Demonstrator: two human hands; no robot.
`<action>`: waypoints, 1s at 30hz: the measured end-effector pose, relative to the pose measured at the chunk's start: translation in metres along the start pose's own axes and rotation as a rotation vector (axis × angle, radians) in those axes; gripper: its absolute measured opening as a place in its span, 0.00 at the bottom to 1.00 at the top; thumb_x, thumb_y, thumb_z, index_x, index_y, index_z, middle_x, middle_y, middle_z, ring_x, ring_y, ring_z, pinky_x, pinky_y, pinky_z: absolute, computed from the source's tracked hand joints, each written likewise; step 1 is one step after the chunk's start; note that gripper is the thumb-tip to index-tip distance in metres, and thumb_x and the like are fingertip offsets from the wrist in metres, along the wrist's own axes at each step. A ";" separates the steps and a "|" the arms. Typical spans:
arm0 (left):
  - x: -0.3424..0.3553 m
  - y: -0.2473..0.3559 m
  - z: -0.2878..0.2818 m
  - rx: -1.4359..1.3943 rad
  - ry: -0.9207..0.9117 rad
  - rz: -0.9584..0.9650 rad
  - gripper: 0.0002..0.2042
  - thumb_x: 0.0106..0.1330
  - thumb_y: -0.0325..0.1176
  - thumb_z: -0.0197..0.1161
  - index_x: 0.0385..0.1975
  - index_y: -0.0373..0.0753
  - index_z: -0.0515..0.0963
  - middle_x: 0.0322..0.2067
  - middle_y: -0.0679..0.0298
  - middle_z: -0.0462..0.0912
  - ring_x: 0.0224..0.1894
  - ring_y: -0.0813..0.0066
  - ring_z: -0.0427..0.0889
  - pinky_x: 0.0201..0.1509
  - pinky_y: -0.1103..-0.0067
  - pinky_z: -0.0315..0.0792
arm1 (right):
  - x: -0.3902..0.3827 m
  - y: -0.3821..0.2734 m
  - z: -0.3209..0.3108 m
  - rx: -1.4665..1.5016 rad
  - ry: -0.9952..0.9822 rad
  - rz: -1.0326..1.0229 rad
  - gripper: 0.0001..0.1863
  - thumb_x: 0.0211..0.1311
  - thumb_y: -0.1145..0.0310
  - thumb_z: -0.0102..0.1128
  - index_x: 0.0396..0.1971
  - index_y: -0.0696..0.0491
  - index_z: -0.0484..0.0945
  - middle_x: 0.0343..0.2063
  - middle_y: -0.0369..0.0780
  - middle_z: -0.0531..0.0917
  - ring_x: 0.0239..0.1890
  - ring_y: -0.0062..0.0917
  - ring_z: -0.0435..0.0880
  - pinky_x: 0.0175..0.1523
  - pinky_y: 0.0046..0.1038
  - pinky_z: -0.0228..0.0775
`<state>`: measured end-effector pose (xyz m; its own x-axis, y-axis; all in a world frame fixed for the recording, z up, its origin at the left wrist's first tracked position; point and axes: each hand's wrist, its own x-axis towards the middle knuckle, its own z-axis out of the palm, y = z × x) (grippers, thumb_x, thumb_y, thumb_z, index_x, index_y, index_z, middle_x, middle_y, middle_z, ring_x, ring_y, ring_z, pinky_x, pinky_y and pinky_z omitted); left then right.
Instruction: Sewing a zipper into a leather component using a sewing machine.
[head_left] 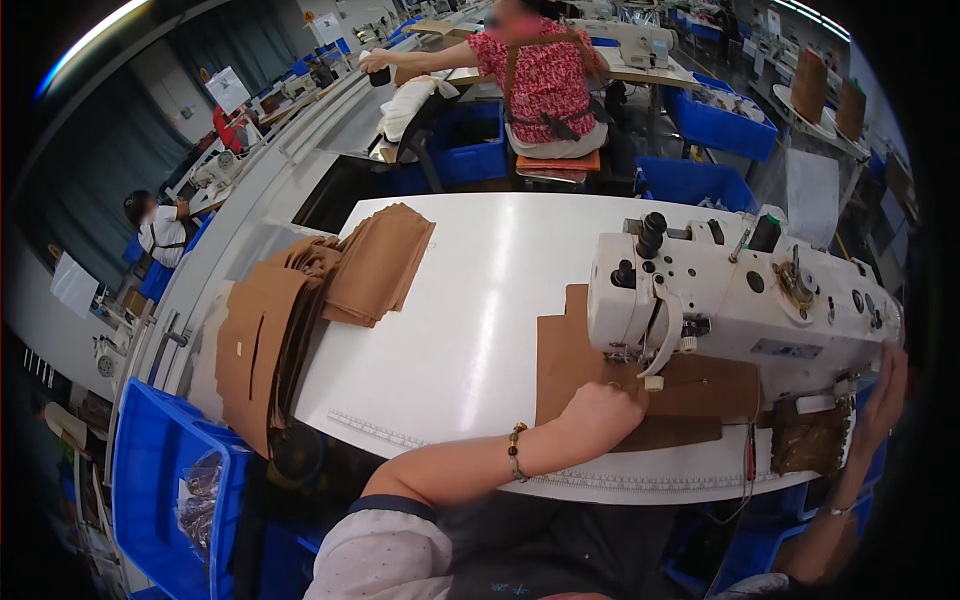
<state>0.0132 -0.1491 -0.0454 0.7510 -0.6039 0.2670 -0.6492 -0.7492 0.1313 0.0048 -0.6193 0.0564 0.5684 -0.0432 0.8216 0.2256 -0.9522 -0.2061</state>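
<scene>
Your left hand (600, 408) is down flat on the brown leather panel (575, 365), fingers curled together and pressing it onto the white table (470, 300), right at the near side of the needle area of the white sewing machine (740, 300). A beaded bracelet (516, 452) sits on that wrist. The panel lies spread under the machine head, its left part open on the table and its right part running on beneath the machine arm. A darker brown strip (680, 432) lies along its near edge, just past your knuckles.

Your right hand (880, 395) is up at the far right end of the machine, fingers spread and lying against the machine's end; at this dark rim of the view, you cannot tell whether it grips anything. A thin band shows on that wrist. Just left of it, a dark brown textured piece (810, 438) lies at the table's near right edge.

Over on the left of the table, a stack of tan cut pieces (380, 265) fans out, and a bigger pile of tan pieces (262, 340) droops over the left edge. Below it, near left, stands a blue bin (150, 470). A printed ruler strip (375, 428) runs along the table's near edge.

Far ahead, a person in a red patterned top (545, 75) sits with their back to you, one arm stretched left, with blue crates (725, 125) around them.
</scene>
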 end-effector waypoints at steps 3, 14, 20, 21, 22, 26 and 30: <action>0.001 -0.005 -0.014 -0.018 0.059 0.000 0.12 0.56 0.27 0.62 0.41 0.31 0.80 0.27 0.61 0.85 0.28 0.66 0.88 0.24 0.71 0.81 | -0.059 -0.148 0.031 0.445 -0.560 -0.448 0.06 0.66 0.72 0.59 0.38 0.57 0.82 0.38 0.45 0.84 0.41 0.42 0.84 0.47 0.35 0.78; -0.009 0.001 -0.005 0.006 0.330 0.079 0.15 0.55 0.28 0.61 0.42 0.29 0.81 0.49 0.45 0.84 0.45 0.56 0.88 0.37 0.73 0.84 | -0.085 -0.191 0.189 0.289 -0.782 -0.437 0.13 0.64 0.64 0.61 0.42 0.57 0.82 0.42 0.47 0.84 0.45 0.43 0.83 0.52 0.41 0.75; -0.014 0.010 0.021 0.087 0.181 0.068 0.18 0.58 0.26 0.60 0.48 0.27 0.80 0.46 0.45 0.86 0.53 0.53 0.86 0.40 0.73 0.85 | -0.080 -0.119 0.161 -0.016 -0.833 -0.403 0.10 0.60 0.67 0.61 0.35 0.58 0.82 0.30 0.48 0.81 0.36 0.45 0.81 0.46 0.41 0.74; -0.016 0.011 0.024 0.149 0.137 0.059 0.19 0.58 0.27 0.60 0.49 0.25 0.80 0.46 0.44 0.86 0.52 0.51 0.87 0.42 0.72 0.85 | -0.076 -0.114 0.149 -0.063 -0.887 -0.407 0.10 0.59 0.67 0.61 0.34 0.59 0.82 0.28 0.48 0.81 0.35 0.45 0.81 0.45 0.41 0.74; -0.017 0.012 0.026 0.218 0.077 0.057 0.20 0.58 0.28 0.59 0.49 0.23 0.80 0.47 0.42 0.86 0.51 0.49 0.87 0.43 0.70 0.85 | -0.070 -0.114 0.137 -0.112 -0.956 -0.404 0.10 0.58 0.68 0.61 0.33 0.59 0.82 0.27 0.48 0.80 0.33 0.46 0.81 0.44 0.41 0.74; -0.018 0.017 0.031 0.254 0.059 0.050 0.21 0.58 0.29 0.59 0.49 0.22 0.80 0.48 0.39 0.85 0.47 0.45 0.88 0.44 0.68 0.85 | -0.034 -0.142 0.067 -0.186 -1.093 -0.410 0.08 0.56 0.69 0.62 0.30 0.59 0.81 0.21 0.49 0.79 0.29 0.47 0.80 0.42 0.41 0.74; -0.010 0.020 0.031 0.250 0.019 0.009 0.20 0.58 0.29 0.59 0.48 0.22 0.81 0.46 0.39 0.85 0.46 0.46 0.88 0.43 0.68 0.85 | -0.024 -0.209 0.024 0.022 -0.901 -0.199 0.16 0.48 0.67 0.70 0.35 0.60 0.80 0.30 0.47 0.80 0.37 0.46 0.80 0.43 0.43 0.72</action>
<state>-0.0037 -0.1658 -0.0749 0.7412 -0.6075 0.2857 -0.6041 -0.7892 -0.1109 -0.0368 -0.4118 0.0667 0.9165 0.3816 0.1205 0.3952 -0.9103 -0.1230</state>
